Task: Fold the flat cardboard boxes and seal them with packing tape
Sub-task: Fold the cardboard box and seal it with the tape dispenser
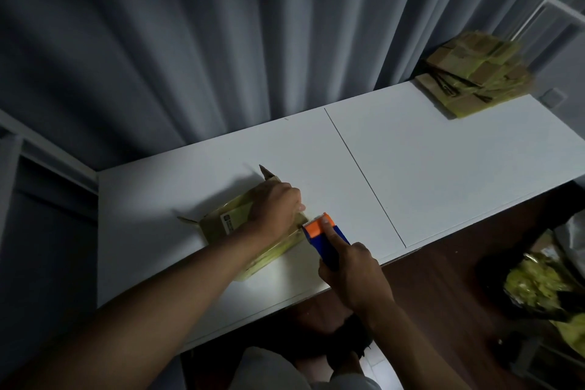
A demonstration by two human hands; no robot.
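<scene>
A small cardboard box covered in yellowish tape lies on the white table, with loose flaps sticking out at its far and left ends. My left hand rests on top of the box, its fingers curled over the right end. My right hand grips a blue tape dispenser with an orange head, index finger laid along its top. The dispenser's toothed edge touches the box's right end, just below my left fingertips.
A stack of flat cardboard boxes lies at the table's far right corner. Grey curtains hang behind the table. A dark bag with yellowish tape scraps sits on the floor at right. My knees are under the table's front edge.
</scene>
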